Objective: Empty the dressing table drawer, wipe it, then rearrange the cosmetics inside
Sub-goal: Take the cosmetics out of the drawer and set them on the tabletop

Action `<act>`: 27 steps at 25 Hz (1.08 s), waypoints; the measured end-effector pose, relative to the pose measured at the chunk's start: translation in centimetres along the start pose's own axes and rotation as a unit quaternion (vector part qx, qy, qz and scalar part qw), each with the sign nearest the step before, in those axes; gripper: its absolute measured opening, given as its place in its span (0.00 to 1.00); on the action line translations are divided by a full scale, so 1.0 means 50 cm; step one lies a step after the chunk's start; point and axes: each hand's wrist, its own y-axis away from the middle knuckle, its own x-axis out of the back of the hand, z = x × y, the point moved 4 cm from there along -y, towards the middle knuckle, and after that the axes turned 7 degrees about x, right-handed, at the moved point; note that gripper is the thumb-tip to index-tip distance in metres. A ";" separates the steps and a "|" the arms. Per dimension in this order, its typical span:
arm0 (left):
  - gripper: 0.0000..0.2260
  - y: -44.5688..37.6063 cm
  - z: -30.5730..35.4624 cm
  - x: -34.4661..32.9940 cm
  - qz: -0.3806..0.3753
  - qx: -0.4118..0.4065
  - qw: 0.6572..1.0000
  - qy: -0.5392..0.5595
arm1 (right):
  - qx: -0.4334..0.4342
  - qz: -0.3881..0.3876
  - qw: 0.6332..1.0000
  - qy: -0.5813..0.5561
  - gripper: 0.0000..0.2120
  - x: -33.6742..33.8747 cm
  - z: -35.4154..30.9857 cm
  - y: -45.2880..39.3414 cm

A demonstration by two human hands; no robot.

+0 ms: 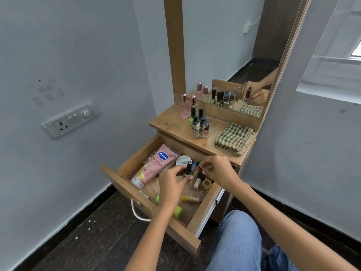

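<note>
The wooden drawer (150,210) stands pulled out below the dressing table top (172,124). My left hand (172,180) grips a black-capped nail polish bottle (188,170) above the drawer's middle. My right hand (216,168) pinches a small dark bottle (198,172) right beside it. In the drawer lie a pink Vaseline tube (154,165), a round white nail polish remover tub (183,160), a yellow stick (190,198), a green-capped item (177,211) and other small pieces. Several nail polish bottles (199,124) and two pink perfume bottles (187,104) stand on the table top.
A folded green checked cloth (234,139) lies on the right of the table top. The mirror (244,75) rises behind it. A wall socket plate (70,120) is on the left wall. My knee in jeans (240,237) is just right of the drawer.
</note>
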 end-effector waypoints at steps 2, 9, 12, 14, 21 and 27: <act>0.17 0.005 -0.001 0.009 0.003 0.017 1.000 0.015 | -0.002 -0.092 0.991 0.095 0.12 -0.025 0.007 -0.006; 0.17 0.003 -0.008 0.015 0.048 0.061 0.996 0.043 | 0.045 -0.243 0.902 0.353 0.11 -0.100 -0.021 -0.039; 0.18 0.000 -0.010 0.014 0.048 0.080 0.994 0.049 | 0.057 -0.243 0.894 0.373 0.12 -0.120 -0.024 -0.047; 0.18 0.000 -0.008 0.014 0.046 0.084 0.994 0.048 | 0.071 -0.239 0.892 0.377 0.13 -0.128 -0.029 -0.053; 0.18 0.000 -0.010 0.016 0.065 0.079 0.994 0.047 | -0.006 -0.113 0.982 0.149 0.10 -0.087 -0.007 -0.040; 0.18 -0.003 -0.008 0.017 0.073 0.057 0.994 0.058 | -0.038 0.070 0.993 -0.087 0.12 -0.011 -0.016 -0.006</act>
